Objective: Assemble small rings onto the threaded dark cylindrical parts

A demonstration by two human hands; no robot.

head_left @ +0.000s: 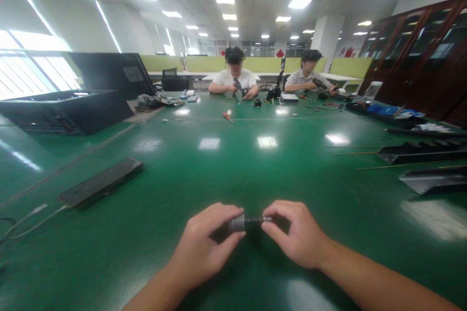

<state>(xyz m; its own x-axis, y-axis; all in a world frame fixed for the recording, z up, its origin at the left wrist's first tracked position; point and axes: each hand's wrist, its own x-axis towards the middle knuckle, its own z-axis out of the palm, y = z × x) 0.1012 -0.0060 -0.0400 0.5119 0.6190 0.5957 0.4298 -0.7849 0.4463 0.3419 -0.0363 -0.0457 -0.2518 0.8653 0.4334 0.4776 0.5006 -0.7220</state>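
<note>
- Holding a short grey metal cylinder (237, 224) with a slim dark shaft (252, 221), the person's two bare hands meet over the glossy green tabletop (189, 175).
- Left hand (206, 240): thumb and fingertips closed around the cylinder, one to each side; grip narrow.
- Right hand (299, 235): thumb and forefinger pinched at the shaft's pale metallic end; grip narrow.
- Position of piece: roughly level, shaft toward the right hand, at the near middle of the tabletop. Whether it touches the surface cannot be told.
- Left side: a flat, dark grey rectangular slab (102, 182) lies with a white cable (40, 226) at its near end; farther off, a large black open-topped case (65, 112).
- Mid-table, well apart from the hands: a red-handled screwdriver (228, 117).
- Right side: dark angled metal channels (423, 153) and a black tray (355, 107) with blue material (383, 109) in it.
- Far side: two people in pale shirts, each holding a dark power tool; exact type indistinct.
</note>
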